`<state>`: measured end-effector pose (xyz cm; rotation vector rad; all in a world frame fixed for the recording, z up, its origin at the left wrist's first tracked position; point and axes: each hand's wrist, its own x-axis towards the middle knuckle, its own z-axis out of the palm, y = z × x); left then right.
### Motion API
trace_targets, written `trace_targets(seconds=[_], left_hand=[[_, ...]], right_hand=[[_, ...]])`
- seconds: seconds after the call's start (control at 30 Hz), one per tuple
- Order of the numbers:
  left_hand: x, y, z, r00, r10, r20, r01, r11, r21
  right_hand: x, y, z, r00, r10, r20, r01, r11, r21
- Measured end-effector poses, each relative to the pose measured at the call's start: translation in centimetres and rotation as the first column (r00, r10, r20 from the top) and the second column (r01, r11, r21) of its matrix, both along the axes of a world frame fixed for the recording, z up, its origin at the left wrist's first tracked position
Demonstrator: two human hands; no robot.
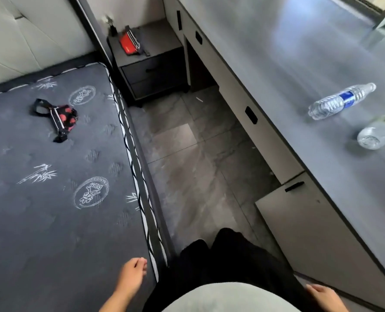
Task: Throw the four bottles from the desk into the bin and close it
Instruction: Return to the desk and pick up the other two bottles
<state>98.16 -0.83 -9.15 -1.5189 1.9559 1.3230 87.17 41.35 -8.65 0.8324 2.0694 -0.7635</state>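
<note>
Clear bottle (341,100) with blue label on a grey desk (299,64); dark mattress (52,210) with white bamboo print.

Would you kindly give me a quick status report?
Left hand and right hand empty, low. Two bottles lying on desk: blue-label bottle, clear bottle. No bin in view.

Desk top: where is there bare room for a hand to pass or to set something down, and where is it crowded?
The desk is bare from its far end down to the blue-labelled bottle, and again along the front edge nearer the right hand. The crowded patch is at the right edge, where that bottle and a clear bottle lie on their sides, close but apart.
</note>
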Motion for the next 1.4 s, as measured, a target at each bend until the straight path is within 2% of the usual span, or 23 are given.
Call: trace_targets(seconds=[0.17, 0.27, 0.5, 0.67, 0.77, 0.83, 0.93, 1.1, 1.2, 1.27, 1.33, 1.4], left_hand=[[-7.9, -2.7, -0.5, 0.992, -0.123, -0.037, 0.123, 0.992, -0.009], [-11.6, -3.6, -1.1, 0.985, -0.17, -0.026, 0.17, 0.985, -0.011], [-17.5, -5.3, -1.2, 0.988, -0.151, -0.018, 0.15, 0.989, -0.012], [-21.9, -7.1, -1.9, 0.991, -0.134, -0.009, 0.134, 0.991, 0.024], [-25.7, -9.1, -3.3, 0.988, -0.153, 0.026, 0.152, 0.987, 0.05], [-28.9, -10.0, -3.5, 0.974, -0.223, 0.042, 0.22, 0.974, 0.062], [-34.6, -9.9, -2.6, 0.941, -0.338, -0.017, 0.339, 0.941, 0.022], [-44.0, -7.2, -0.2, 0.816, -0.575, -0.061, 0.577, 0.816, 0.024], [-48.6, -4.1, 1.6, 0.699, -0.707, -0.107, 0.711, 0.704, -0.009], [-51.2, -1.3, 3.0, 0.603, -0.788, -0.124, 0.791, 0.611, -0.033], [-53.3, 1.8, 4.3, 0.515, -0.843, -0.157, 0.848, 0.528, -0.054], [-55.2, 5.5, 5.8, 0.427, -0.881, -0.204, 0.891, 0.449, -0.073]], right_hand=[[-3.3, -1.8, -1.0, 0.998, -0.07, 0.005, 0.07, 0.997, -0.007], [-6.7, -2.5, -1.4, 0.986, -0.159, -0.047, 0.157, 0.987, -0.039], [-15.8, -5.0, -1.6, 0.967, -0.22, -0.128, 0.2, 0.967, -0.156], [-18.9, -6.7, -1.5, 0.951, -0.275, -0.144, 0.243, 0.948, -0.205], [-19.4, -6.9, -1.5, 0.929, -0.346, -0.133, 0.322, 0.931, -0.172], [-19.3, -6.8, -1.3, 0.908, -0.401, -0.124, 0.383, 0.913, -0.142], [-18.6, -7.4, -0.6, 0.862, -0.495, -0.112, 0.487, 0.869, -0.089], [-16.9, -9.0, -0.1, 0.775, -0.629, -0.063, 0.626, 0.777, -0.06], [-16.6, -9.9, 0.1, 0.752, -0.659, -0.018, 0.651, 0.747, -0.132], [-16.7, -10.1, 0.7, 0.73, -0.682, -0.049, 0.672, 0.729, -0.132], [-17.3, -9.8, 1.6, 0.664, -0.742, -0.093, 0.731, 0.67, -0.13], [-18.3, -9.3, 2.6, 0.549, -0.822, -0.152, 0.801, 0.569, -0.184]])
